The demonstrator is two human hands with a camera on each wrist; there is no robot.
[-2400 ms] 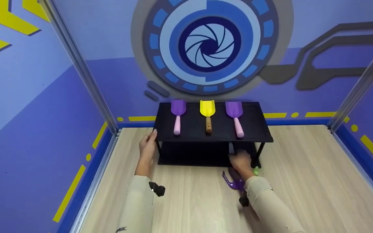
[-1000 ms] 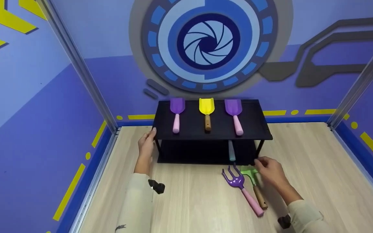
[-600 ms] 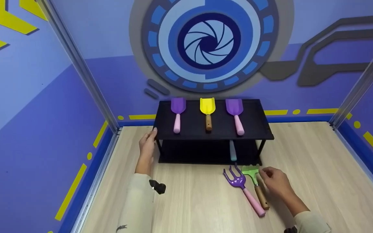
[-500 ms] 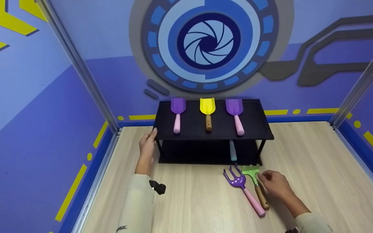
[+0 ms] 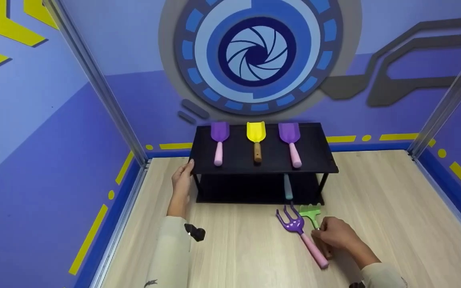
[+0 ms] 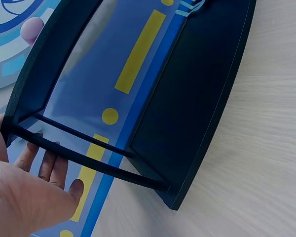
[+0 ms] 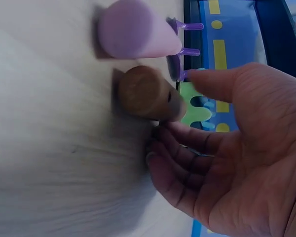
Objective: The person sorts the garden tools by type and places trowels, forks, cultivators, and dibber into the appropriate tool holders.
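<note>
My left hand [image 5: 181,182] grips the left end of a black two-tier rack [image 5: 236,156], thumb at the upper shelf's edge. In the left wrist view its fingers lie behind an end post [image 6: 89,154]. My right hand [image 5: 336,232] is at the wooden handle of a small green hand rake [image 5: 311,211] lying on the table. In the right wrist view the fingertips are right at this handle [image 7: 148,94] from one side, and the thumb stands apart on the other. Beside it lies a purple three-pronged hand fork [image 5: 294,225] with a pink handle.
Two purple scoops [image 5: 219,131] [image 5: 289,132] with pink handles flank a yellow scoop [image 5: 256,132] on the upper shelf. A teal handle [image 5: 288,188] juts forward on the lower shelf. Patterned walls [image 5: 134,88] enclose the wooden table [image 5: 230,240].
My right hand has come out from the lower shelf, leaving the teal-handled tool there. It then moved right and down to the green rake's handle. My left hand has stayed on the rack.
</note>
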